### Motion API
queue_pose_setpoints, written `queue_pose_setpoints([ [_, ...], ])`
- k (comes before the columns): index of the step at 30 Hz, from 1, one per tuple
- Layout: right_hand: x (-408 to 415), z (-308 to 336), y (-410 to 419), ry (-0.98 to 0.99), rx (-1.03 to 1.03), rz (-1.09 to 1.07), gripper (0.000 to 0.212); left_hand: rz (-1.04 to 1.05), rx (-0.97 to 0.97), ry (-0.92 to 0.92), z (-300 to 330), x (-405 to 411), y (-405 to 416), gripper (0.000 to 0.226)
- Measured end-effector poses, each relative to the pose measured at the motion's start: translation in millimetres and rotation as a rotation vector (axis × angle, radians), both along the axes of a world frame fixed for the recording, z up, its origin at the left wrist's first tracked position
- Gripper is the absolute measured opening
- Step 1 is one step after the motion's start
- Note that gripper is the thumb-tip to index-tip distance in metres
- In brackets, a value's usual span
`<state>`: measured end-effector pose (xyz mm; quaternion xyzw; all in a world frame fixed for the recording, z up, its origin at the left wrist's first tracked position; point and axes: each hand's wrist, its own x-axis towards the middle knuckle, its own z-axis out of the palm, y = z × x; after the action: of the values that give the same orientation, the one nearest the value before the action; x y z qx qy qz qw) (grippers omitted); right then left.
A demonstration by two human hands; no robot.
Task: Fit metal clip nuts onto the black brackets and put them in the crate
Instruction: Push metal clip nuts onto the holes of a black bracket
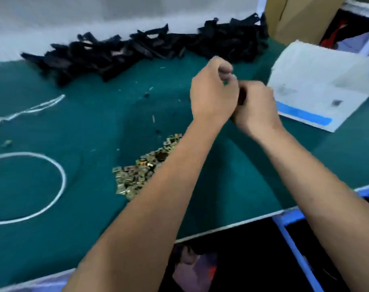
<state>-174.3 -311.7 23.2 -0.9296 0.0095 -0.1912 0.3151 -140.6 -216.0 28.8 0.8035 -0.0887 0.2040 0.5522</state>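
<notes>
Head view, motion-blurred. Green felt-like cloth covers the table (pixel 53 127). Black brackets (pixel 137 51) lie in a long ragged heap along the far edge against a white backdrop; angular, matte, individual shapes not resolvable. Metal clip nuts (pixel 141 171) sit in a loose pile near centre, small squarish stamped pieces, brassy-silver and shiny, partly hidden under the left forearm. White cord (pixel 59 175) forms a loop on the cloth at left, with another strand running further back. White bag-like packet (pixel 318 87) with a blue stripe lies at right, soft and creased. Blue crate (pixel 288 224) shows only its plastic rim at the lower right, below the table edge, dark inside.

Both hands meet above the cloth, right of centre, touching each other. Left hand (pixel 213 91): fingers curled tight, thumb tucked toward the index; whatever it pinches is hidden, so can't tell its grip. Right hand (pixel 257 110): fingers wrapped closed around a dark piece (pixel 242 98), only a sliver visible between the two hands; looks like a bracket, not certain.
</notes>
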Motion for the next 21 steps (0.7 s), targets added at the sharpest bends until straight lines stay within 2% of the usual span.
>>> queue_pose_setpoints([
  [5,79.2,-2.1,115.2,0.142,-0.140,0.287,0.005,0.323,0.183,0.122,-9.7,41.4,141.9,0.016],
  [7,111.4,-8.5,156.6,0.152,-0.184,0.375,0.020,0.452,0.227,0.185,-12.6,59.2,190.7,0.021],
  [9,139.8,-13.1,191.5,0.153,-0.266,0.422,0.046,0.546,0.188,0.270,-14.5,77.6,227.6,0.027],
  [12,176.5,-15.3,226.8,0.172,-0.329,0.440,0.077,0.532,-0.011,0.441,-18.4,107.1,258.8,0.034],
  [14,197.0,-16.2,241.5,0.248,-0.364,0.479,0.090,0.451,-0.151,0.524,-20.2,122.3,267.7,0.034],
  [16,212.1,-16.8,248.7,0.333,-0.344,0.479,0.083,0.377,-0.194,0.544,-21.7,133.6,269.5,0.017],
  [21,221.2,-18.0,242.2,0.255,-0.074,0.353,0.026,0.276,-0.409,0.543,-24.7,142.2,249.4,0.032],
])
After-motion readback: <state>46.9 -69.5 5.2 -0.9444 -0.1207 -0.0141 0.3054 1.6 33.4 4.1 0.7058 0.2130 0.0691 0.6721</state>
